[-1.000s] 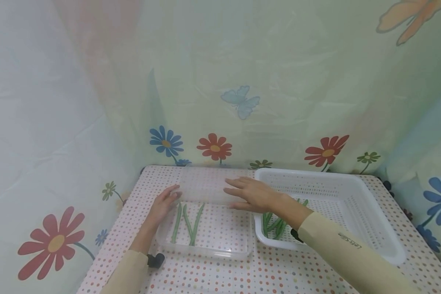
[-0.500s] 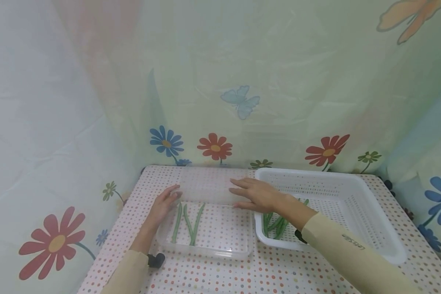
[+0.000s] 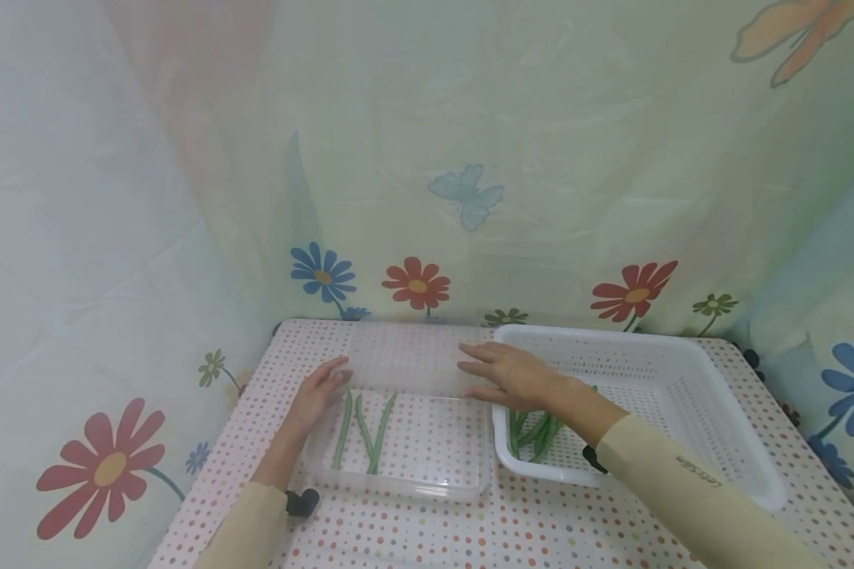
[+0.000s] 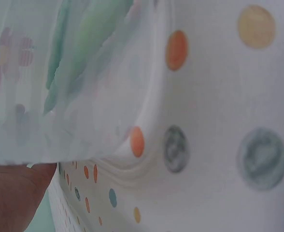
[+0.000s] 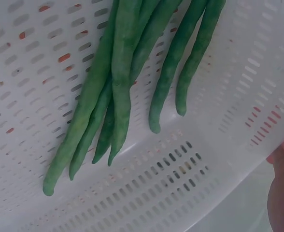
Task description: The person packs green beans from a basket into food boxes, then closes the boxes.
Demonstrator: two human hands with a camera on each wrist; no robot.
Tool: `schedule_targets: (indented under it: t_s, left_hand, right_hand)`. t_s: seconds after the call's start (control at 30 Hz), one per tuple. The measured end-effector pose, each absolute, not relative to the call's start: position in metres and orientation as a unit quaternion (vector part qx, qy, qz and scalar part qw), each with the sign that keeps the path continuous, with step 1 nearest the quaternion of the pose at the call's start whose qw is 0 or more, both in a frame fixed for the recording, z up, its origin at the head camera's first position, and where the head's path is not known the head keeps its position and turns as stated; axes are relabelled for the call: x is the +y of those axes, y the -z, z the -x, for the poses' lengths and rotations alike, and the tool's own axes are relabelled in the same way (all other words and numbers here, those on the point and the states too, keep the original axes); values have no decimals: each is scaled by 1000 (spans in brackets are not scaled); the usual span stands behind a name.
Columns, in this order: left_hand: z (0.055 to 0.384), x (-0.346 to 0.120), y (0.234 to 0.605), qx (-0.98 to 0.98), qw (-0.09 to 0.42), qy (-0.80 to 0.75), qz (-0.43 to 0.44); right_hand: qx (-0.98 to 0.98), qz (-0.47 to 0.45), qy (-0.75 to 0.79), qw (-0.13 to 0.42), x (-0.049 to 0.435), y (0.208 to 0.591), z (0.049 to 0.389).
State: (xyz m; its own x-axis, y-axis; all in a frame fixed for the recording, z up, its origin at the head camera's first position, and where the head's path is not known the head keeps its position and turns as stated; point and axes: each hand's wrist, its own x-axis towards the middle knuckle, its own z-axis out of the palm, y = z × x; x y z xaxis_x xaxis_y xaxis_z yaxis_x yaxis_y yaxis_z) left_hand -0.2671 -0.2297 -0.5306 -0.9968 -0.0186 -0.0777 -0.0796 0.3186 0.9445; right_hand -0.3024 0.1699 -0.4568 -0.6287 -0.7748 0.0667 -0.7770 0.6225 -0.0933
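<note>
Beans [image 3: 342,433] lie in the box [image 3: 398,484], beside the left hand [image 3: 313,399], its fingers curved at the box's far left corner; whether it grips, I cannot tell. The right hand [image 3: 515,378] holds nothing, fingers straight and spread leftward, by the box's far right corner. Three beans run front to back, two meeting at their near ends; others lie, some aslant, in the basket [image 3: 727,403] right of the box. Behind the box is a lid [image 3: 406,356]; beneath, dotted cloth [image 3: 398,537]; beyond, a flowered curtain [image 3: 541,142].
</note>
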Motion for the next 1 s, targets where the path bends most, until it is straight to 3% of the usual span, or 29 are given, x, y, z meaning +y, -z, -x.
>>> schedule_targets:
  t_s: [0.53,1.0]
  left_hand:
    - [268,-229,531,808,23,-588,26]
    - [267,-229,531,811,22,-584,28]
  right_hand:
    - [-901,-426,-78,39,187,462,303]
    - [-916,-391,-89,32,205,458,307]
